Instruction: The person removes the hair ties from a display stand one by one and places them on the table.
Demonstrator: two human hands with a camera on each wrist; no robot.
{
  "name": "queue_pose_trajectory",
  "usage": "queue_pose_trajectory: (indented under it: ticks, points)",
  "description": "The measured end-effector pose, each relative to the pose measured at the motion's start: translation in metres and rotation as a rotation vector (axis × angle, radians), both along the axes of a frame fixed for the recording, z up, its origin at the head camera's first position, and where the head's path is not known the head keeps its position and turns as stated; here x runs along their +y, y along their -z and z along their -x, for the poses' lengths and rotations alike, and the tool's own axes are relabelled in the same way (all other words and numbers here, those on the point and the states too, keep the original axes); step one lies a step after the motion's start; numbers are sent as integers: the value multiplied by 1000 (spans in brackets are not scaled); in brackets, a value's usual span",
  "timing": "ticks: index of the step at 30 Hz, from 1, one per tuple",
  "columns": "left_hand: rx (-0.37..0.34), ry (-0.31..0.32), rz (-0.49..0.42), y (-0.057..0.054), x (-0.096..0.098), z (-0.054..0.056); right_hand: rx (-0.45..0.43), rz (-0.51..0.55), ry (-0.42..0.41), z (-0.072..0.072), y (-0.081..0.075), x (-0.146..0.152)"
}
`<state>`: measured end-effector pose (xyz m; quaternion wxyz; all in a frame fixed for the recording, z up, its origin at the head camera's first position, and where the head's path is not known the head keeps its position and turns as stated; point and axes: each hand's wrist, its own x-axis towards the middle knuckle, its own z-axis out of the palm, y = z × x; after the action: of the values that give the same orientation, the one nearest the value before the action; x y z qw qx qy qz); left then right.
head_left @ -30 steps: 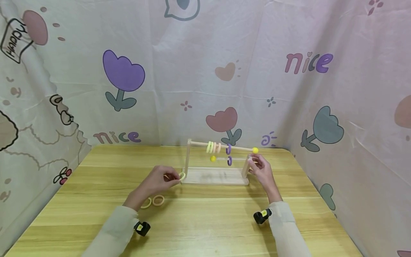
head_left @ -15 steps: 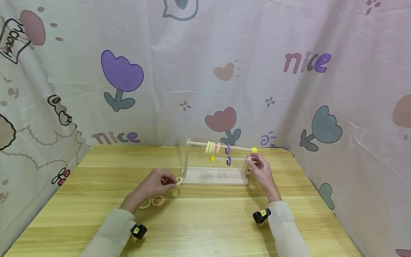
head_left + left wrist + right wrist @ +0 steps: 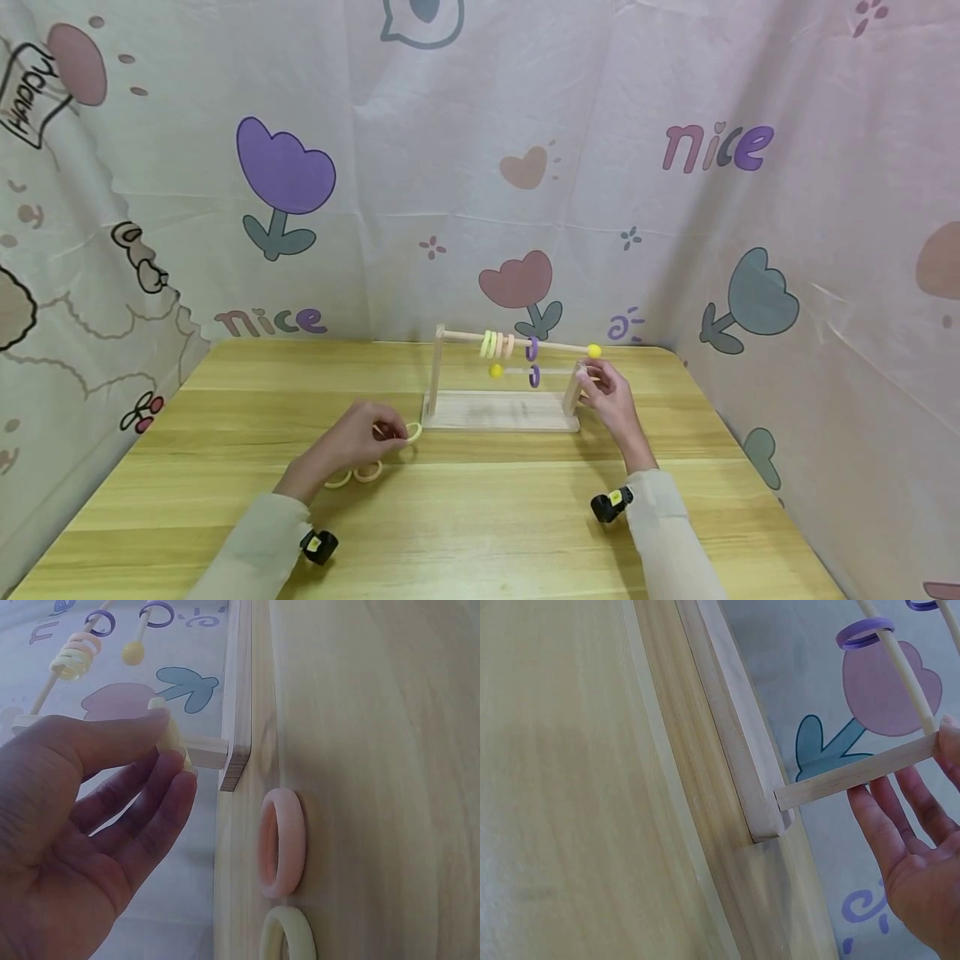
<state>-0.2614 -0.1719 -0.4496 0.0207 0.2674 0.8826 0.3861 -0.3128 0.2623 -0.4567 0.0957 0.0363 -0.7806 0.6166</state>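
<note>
1. We see the left hand (image 3: pixel 360 437) pinching a pale yellow ring (image 3: pixel 172 739) between thumb and fingers, just left of the wooden stand (image 3: pixel 502 412), by its near left corner. Whether ring and stand touch, we cannot tell.
2. We see the right hand (image 3: pixel 609 396) grasping the upper part of the right post (image 3: pixel 573 393), at the stand's right end, thumb on one side and fingers on the other.
3. The relation we judge to matter most: the lower rod (image 3: pixel 553 372) has its long axis running along the stand, from the right post leftward to a yellow ball (image 3: pixel 496 371) at its free end. That end lies up and to the right of the pinched ring. The right hand is nearer the rod's fixed end; the ring itself is in the left hand.
4. On the lower rod, over the stand, we see one purple ring (image 3: pixel 536 377).
5. Above it, the upper rod (image 3: pixel 562 347) runs from the left post (image 3: pixel 436 371) rightward to another yellow ball (image 3: pixel 594 351). It carries pale yellow rings (image 3: pixel 487 343), peach rings (image 3: pixel 510 346) and a second purple ring (image 3: pixel 531 348).
6. Left of the stand and nearer us, a loose peach ring (image 3: pixel 292 840) and a loose yellow ring (image 3: pixel 301 931) lie side by side on the table (image 3: pixel 480 517).
7. Behind the stand we see a printed cloth (image 3: pixel 420 167).
</note>
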Motion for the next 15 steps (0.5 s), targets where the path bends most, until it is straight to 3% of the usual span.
queue_pose_trajectory:
  ticks: [15]
  points:
    - [-40,26,-1,5,-3,-1,7,-6,7,1,0,0]
